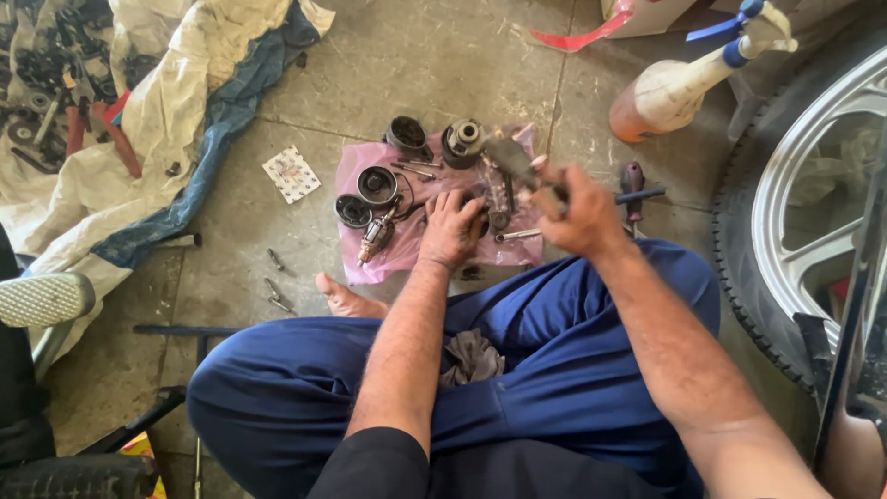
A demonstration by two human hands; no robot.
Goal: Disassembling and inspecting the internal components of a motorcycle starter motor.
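Observation:
I sit cross-legged on a concrete floor in blue trousers. A pink plastic sheet (356,166) lies before me with several dark round motor parts, a wound armature (377,237) and small bolts on it. My left hand (451,227) rests palm down on the sheet, fingers over a small dark part. My right hand (575,214) is raised a little above the sheet and grips a tool handle, whose grey metal head (510,157) points toward the far parts. A cylindrical housing (462,141) stands at the sheet's far edge.
A motorcycle wheel (799,212) stands close on the right. A spray bottle (688,83) lies at the far right, a screwdriver (633,189) beside the sheet. A white and blue cloth (176,120) covers the left floor. Loose screws (275,294) and a small card (292,173) lie nearby.

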